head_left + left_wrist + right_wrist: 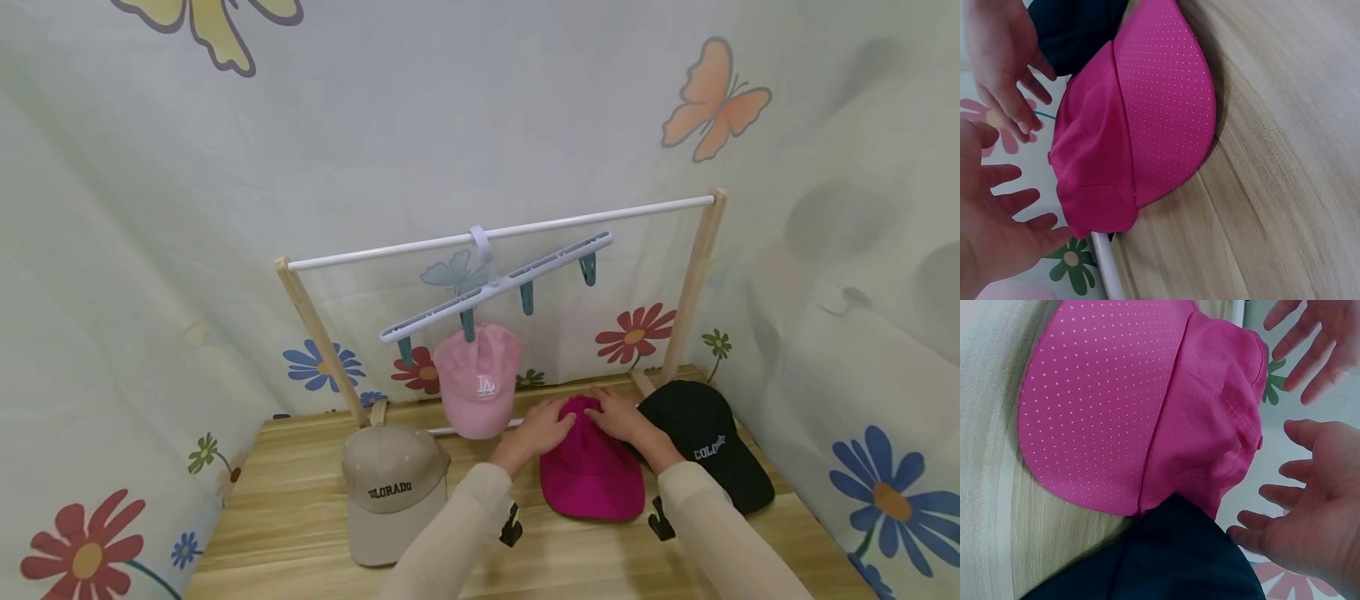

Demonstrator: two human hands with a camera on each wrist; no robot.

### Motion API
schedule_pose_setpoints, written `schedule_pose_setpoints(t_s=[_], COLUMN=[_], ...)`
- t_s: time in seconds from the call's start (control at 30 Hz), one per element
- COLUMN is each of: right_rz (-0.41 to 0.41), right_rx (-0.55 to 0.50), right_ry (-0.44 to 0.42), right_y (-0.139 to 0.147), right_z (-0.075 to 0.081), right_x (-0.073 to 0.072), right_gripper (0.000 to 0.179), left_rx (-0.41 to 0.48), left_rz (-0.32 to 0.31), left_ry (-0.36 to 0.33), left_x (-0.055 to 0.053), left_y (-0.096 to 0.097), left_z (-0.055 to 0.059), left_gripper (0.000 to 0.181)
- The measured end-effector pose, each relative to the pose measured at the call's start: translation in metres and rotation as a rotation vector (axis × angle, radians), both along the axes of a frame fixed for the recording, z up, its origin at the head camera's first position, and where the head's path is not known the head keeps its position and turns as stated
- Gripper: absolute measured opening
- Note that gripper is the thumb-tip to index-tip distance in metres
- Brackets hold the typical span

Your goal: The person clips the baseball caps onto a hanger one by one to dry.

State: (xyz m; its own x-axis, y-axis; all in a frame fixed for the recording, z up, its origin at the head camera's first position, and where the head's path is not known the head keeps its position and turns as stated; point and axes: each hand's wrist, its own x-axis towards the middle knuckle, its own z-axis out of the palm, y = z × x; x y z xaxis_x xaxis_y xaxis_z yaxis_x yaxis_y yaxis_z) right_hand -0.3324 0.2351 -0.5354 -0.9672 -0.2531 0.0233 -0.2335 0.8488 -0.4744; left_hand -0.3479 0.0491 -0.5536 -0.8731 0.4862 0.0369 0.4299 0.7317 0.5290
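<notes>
A magenta baseball cap point(592, 487) with small light dots on its brim point(1091, 406) lies on the wooden table, its brim toward me. My left hand point(543, 429) is at the left of its crown and my right hand point(621, 418) at the right. In the left wrist view, the left hand point(997, 228) has its fingers spread beside the crown. The right wrist view has the right hand point(1310, 500) with loosely extended fingers, a gap between it and the crown. A black cap point(693, 425) sits right of the magenta one, partly behind my right arm.
A pale hanger point(495, 289) with several teal clips hangs from the rack's white bar point(600, 220). One clip holds a pink cap point(480, 379). The beige cap point(393, 475) lies at left. Two small black clips point(512, 527) lie on the table point(277, 500); printed fabric surrounds it.
</notes>
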Motion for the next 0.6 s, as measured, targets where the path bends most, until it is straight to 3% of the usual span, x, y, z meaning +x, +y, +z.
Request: schedule_pose_setpoints(t_s=[0.3, 0.43, 0.6], right_rz=[0.001, 0.001, -0.025], right_rx=[-0.01, -0.014, -0.022], right_ry=[-0.03, -0.047, -0.089], right_y=[0.004, 0.005, 0.006], right_z=[-0.005, -0.003, -0.002], right_x=[-0.007, -0.008, -0.011], right_gripper=[0.058, 0.057, 0.056], left_rx=[-0.01, -0.01, 0.012], left_rz=[0.044, 0.084, 0.13], left_ry=[-0.036, -0.087, -0.115], left_x=[-0.001, -0.002, -0.008], left_y=[0.006, 0.005, 0.003], left_z=[-0.002, -0.001, -0.004], left_gripper=[0.051, 0.05, 0.051])
